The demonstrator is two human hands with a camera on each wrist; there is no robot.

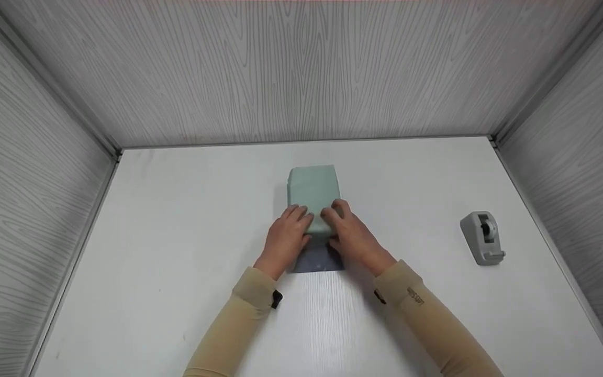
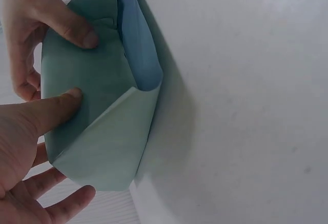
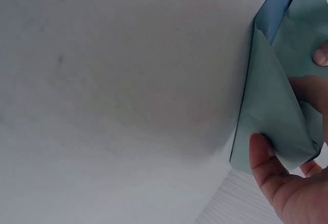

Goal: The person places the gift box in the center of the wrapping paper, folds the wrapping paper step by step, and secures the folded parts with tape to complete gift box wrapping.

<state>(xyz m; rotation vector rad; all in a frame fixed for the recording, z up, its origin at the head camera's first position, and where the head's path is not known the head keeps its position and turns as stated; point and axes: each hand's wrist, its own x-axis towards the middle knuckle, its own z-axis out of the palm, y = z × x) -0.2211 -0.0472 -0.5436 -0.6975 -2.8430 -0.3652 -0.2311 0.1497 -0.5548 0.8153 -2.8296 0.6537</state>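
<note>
In the middle of the table, in the head view, lies a box-shaped package (image 1: 312,183) wrapped in pale green paper. Its near end is partly folded, and a blue-grey flap (image 1: 318,263) of the paper's inner side spreads toward me. My left hand (image 1: 285,240) grips the package's near left, fingers on the top and thumb on the folded end paper (image 2: 97,73). From the other side my right hand (image 1: 355,236) holds the near right, its fingers bent over the top edge and its thumb at the end. The wrist views show creased side folds with the blue inside exposed.
A grey tape dispenser (image 1: 482,238) stands on the right part of the white table (image 1: 186,209). Grey wood-grain panels (image 1: 301,73) rise at the back and along both sides.
</note>
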